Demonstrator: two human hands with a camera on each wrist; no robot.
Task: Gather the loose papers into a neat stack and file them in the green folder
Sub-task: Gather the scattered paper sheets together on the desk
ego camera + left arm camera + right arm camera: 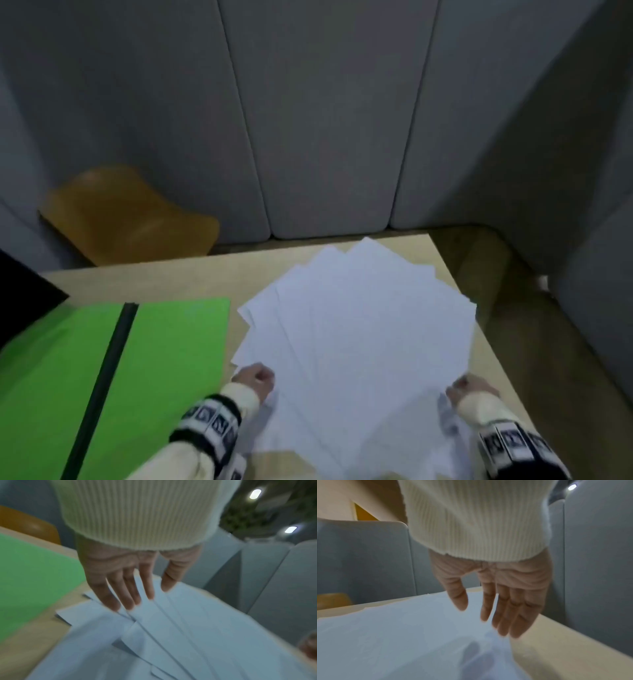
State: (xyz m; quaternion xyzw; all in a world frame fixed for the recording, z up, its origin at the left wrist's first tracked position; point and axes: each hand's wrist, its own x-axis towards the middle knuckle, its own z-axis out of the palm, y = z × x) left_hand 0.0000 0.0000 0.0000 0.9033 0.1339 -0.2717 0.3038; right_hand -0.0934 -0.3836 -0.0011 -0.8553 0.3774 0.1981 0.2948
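Note:
Several white papers (359, 325) lie fanned out in a loose pile on the right half of the wooden table (164, 275). The green folder (171, 342) lies open flat to their left, with a dark spine down its middle. My left hand (255, 377) is at the pile's near left edge. In the left wrist view my left hand (145, 597) has straight fingers touching the overlapping papers (188, 628) beside the green folder (25, 581). My right hand (471, 387) is at the near right edge. In the right wrist view my right hand (482, 616) also has straight fingers, against the papers (402, 635).
Grey padded panels (325, 120) enclose the table at the back and right. An orange chair (126, 216) stands behind the table at the far left. A black object (20, 291) pokes in at the left edge. The table's right edge runs close to the papers.

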